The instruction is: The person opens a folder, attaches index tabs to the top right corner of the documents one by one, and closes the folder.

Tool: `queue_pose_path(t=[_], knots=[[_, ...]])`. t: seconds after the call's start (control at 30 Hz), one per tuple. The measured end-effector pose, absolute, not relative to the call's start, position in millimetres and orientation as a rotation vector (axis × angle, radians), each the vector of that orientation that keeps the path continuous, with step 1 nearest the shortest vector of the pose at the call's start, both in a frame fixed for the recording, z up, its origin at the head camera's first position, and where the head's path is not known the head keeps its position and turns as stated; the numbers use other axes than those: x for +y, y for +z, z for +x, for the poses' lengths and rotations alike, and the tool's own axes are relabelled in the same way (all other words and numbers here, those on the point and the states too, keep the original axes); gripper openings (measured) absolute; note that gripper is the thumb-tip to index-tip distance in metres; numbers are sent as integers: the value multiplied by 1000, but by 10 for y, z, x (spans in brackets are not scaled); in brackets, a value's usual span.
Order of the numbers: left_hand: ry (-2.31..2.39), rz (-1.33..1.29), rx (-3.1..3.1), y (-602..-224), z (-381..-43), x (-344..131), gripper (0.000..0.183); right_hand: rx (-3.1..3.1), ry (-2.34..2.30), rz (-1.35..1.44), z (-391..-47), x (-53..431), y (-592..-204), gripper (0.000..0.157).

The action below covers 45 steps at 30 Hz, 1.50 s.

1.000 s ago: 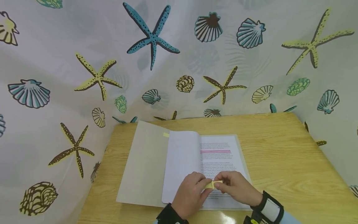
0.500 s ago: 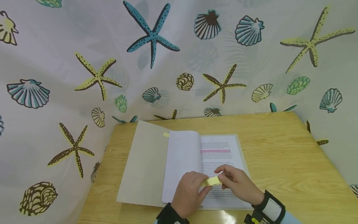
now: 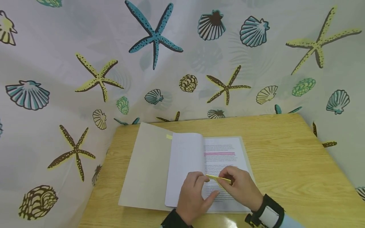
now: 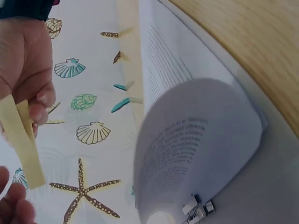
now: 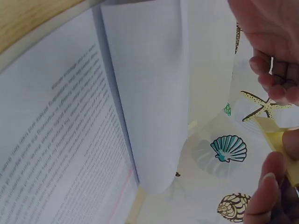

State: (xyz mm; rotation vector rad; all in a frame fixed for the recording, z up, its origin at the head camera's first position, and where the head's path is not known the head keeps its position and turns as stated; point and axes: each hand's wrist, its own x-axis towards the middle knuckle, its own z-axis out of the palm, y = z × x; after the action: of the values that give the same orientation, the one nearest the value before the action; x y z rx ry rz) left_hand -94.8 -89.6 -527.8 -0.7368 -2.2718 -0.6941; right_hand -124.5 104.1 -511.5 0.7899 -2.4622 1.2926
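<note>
My right hand pinches a narrow pad of yellow sticky notes between thumb and fingers, over the printed page. In the left wrist view the sticky notes appear as a long strip with a second piece angled behind it. The left hand is just left of the pad, thumb spread and fingers loosely bent, index fingertip right at the pad's left end. In the right wrist view, the left hand holds nothing. Below both hands lies an open folder of bound pages.
A blank page curls over on the folder's left side, beside the cover, where a small yellow tab is stuck. A pink line marks the printed page. A metal fastener shows in the left wrist view. The wooden table meets a shell-patterned cloth.
The sticky notes were gripped by the left hand, with the right fingers at their right end. Now the right hand holds them, turned edge-on, and the left fingers have opened away.
</note>
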Motion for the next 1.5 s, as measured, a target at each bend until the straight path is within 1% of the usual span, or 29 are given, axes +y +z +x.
queue_pose_path(t=[0.1,0.2,0.27,0.33,0.47,0.5,0.6,0.67,0.8,0.83,0.93,1.03,1.5], knots=[[-764,-724,-2265,-5288,-921,-869,32,-2325,1145,847,-1240,1005,-5097,22],[-836,-759,-2260,-5291,-901,-842,35,-2222,1077,929,-1227,969,-5091,15],[-866,-781,-2262,-5288,-892,-827,33,-2176,1059,967,-1221,951,-5089,10],[-883,-800,-2265,-5285,-885,-819,26,-2143,1040,987,-1218,940,-5089,13],[-876,-825,-2267,-5282,-888,-820,4,-2116,1019,981,-1225,948,-5088,19],[-866,-825,-2264,-5284,-890,-825,1,-2121,1015,972,-1228,954,-5090,20],[-841,-807,-2253,-5292,-896,-841,8,-2114,1018,937,-1245,975,-5115,22],[-830,-780,-2248,-5300,-897,-852,9,-2114,1025,907,-1260,989,-5134,19],[-820,-732,-2253,-5309,-895,-862,10,-2142,1062,839,-1282,1019,-5170,6],[-812,-725,-2254,-5312,-895,-864,11,-2154,1064,827,-1284,1026,-5175,7],[-796,-719,-2258,-5320,-895,-871,15,-2199,1067,792,-1282,1042,-5189,21],[-786,-713,-2275,-5323,-888,-878,16,-2228,1048,771,-1277,1050,-5199,26],[-786,-657,-2353,-5355,-852,-953,14,-2238,1020,731,-1265,1095,-5216,16]])
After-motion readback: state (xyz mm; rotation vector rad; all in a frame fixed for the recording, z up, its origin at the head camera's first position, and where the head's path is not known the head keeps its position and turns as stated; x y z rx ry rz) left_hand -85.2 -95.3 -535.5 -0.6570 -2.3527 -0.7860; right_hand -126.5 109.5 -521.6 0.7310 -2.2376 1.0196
